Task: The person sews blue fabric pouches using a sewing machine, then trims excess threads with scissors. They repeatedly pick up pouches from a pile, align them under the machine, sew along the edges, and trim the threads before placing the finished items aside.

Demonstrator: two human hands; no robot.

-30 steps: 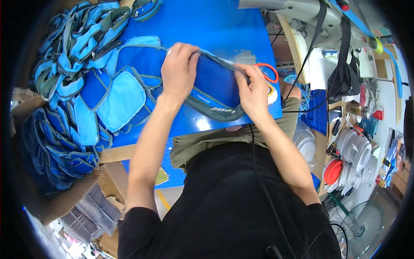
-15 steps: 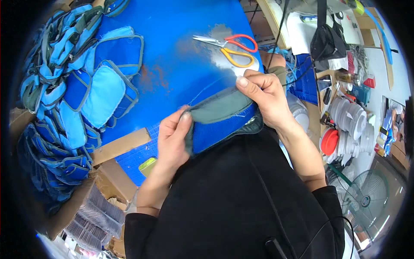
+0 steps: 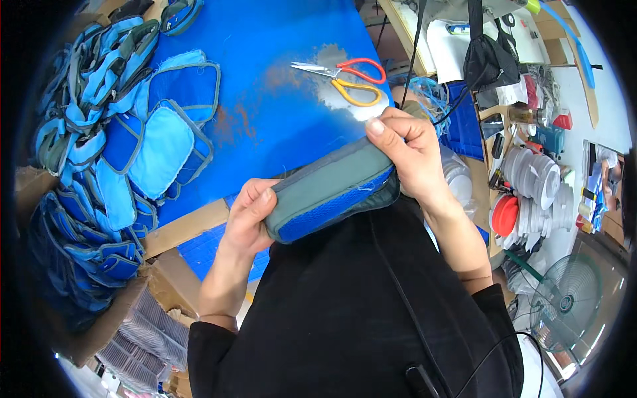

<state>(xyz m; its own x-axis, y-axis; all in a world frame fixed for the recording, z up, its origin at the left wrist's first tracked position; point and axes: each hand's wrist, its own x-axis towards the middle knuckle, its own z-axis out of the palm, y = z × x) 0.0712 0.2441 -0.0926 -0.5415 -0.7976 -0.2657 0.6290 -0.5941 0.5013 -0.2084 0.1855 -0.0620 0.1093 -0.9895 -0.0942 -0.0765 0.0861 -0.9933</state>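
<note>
Just beyond my black shirt (image 3: 338,318), my left hand (image 3: 249,219) and right hand (image 3: 415,152) are clamped on opposite ends of a grey-and-blue fabric pouch (image 3: 332,186); farther off, red-and-yellow-handled scissors (image 3: 334,71) lie on a blue table (image 3: 249,43).

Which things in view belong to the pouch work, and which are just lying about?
Likely part of it:
pouch, gripped by left hand and right hand
panels and bands, similar blue and grey cloth
scissors, untouched on the table

Likely just about:
fan
black bag
red disc
white discs
</note>
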